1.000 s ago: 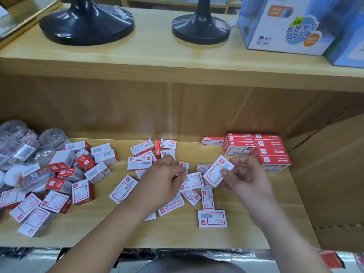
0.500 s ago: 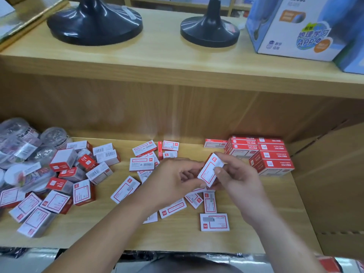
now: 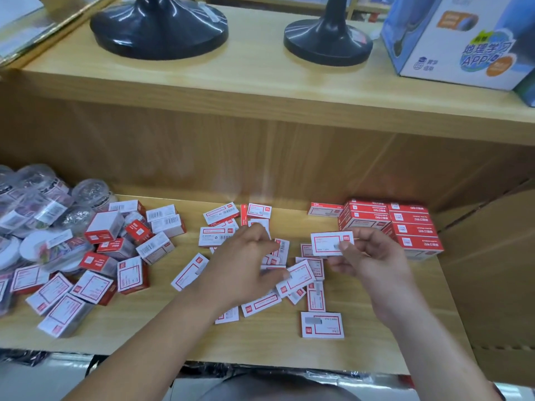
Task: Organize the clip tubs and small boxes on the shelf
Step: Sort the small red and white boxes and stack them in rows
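Several small red-and-white boxes lie scattered across the wooden shelf (image 3: 260,342). My right hand (image 3: 367,259) pinches one small white box (image 3: 330,243) and holds it level above the shelf, just left of a neat stack of red boxes (image 3: 390,224) at the back right. My left hand (image 3: 246,264) hovers over the loose boxes in the middle, fingers curled downward, thumb touching a tilted box (image 3: 301,274). Whether it grips anything is unclear. Clear round clip tubs (image 3: 43,204) are piled at the far left.
A jumble of thicker red-and-white boxes (image 3: 95,261) lies left of centre. The upper shelf carries two black round bases (image 3: 159,27), (image 3: 327,41) and a blue-and-white carton (image 3: 457,44). A cardboard wall (image 3: 492,270) bounds the shelf on the right.
My hands have parted. The right hand turned its box flat and carried it rightward toward the red stack. The left hand dropped back over the loose boxes.
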Tool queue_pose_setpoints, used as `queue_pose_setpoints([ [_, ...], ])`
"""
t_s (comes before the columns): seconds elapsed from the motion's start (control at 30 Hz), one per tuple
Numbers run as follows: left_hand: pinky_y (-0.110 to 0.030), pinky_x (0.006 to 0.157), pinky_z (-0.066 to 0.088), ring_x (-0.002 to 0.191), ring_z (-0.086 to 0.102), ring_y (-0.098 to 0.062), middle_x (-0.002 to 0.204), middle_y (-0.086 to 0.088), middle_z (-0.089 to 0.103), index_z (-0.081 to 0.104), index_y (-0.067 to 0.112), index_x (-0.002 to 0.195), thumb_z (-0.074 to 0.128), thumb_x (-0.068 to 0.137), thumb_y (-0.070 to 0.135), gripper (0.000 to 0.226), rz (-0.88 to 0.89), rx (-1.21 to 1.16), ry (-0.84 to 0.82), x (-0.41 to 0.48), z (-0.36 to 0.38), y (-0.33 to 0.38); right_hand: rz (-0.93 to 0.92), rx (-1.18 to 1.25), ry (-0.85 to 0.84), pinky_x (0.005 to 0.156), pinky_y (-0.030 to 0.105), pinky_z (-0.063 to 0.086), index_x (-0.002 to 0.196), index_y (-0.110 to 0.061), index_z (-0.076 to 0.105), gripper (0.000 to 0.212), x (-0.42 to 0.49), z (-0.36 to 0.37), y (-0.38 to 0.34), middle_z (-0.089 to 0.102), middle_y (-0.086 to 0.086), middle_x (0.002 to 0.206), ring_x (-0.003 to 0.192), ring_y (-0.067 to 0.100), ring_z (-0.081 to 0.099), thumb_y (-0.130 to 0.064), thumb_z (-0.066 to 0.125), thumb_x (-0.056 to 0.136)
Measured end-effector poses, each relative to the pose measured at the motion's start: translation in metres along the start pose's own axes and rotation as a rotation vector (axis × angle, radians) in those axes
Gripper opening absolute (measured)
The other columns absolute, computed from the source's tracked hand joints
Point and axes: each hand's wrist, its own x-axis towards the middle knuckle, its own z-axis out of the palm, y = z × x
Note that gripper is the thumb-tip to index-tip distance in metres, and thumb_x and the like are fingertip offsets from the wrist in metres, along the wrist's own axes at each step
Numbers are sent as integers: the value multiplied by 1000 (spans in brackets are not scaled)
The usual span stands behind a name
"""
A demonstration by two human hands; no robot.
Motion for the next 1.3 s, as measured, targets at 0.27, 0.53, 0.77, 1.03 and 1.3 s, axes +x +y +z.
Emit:
queue_pose_setpoints([
  [0.27, -34, 84, 45, 102, 49, -17, 109, 8, 59, 69, 28, 119, 70, 81, 58, 48, 157, 103, -67, 3, 15, 17, 65, 69, 12, 70, 32, 63, 106, 1, 63, 12, -4, 2, 4, 72, 26, 101, 84, 36, 75, 1, 64, 94],
  [0.53, -35, 89, 41, 96, 38, -13, 106, 14, 65, 60, 32, 132, 66, 89, 52, 47, 250, 111, -140, 0, 19, 26, 108, 80, 24, 75, 36, 63, 102, -1, 65, 10, -8, -7, 5, 75, 21, 97, 88, 36, 74, 1, 66, 92],
  [0.77, -36, 91, 33, 103, 42, -17, 107, 14, 64, 60, 32, 137, 68, 89, 29, 48, 264, 44, -169, -5, 27, 25, 88, 3, 9, 75, 36, 60, 99, -7, 69, 13, -19, -12, 19, 77, 15, 90, 81, 28, 73, 1, 70, 89],
  [1.03, -36, 90, 30, 106, 41, -14, 112, 16, 62, 59, 35, 139, 64, 87, 59, 58, 259, 65, -155, -12, 29, 22, 90, -18, 4, 69, 29, 62, 98, -6, 70, 12, -30, -18, 25, 78, 9, 84, 77, 18, 72, 2, 70, 89],
  [1.3, -36, 83, 39, 94, 51, -18, 94, 12, 59, 67, 29, 125, 71, 81, 39, 46, 218, 51, 118, -18, 28, 31, 87, 11, 18, 70, 31, 62, 101, -4, 69, 13, -38, -23, 27, 78, 12, 87, 76, 22, 73, 1, 69, 89],
])
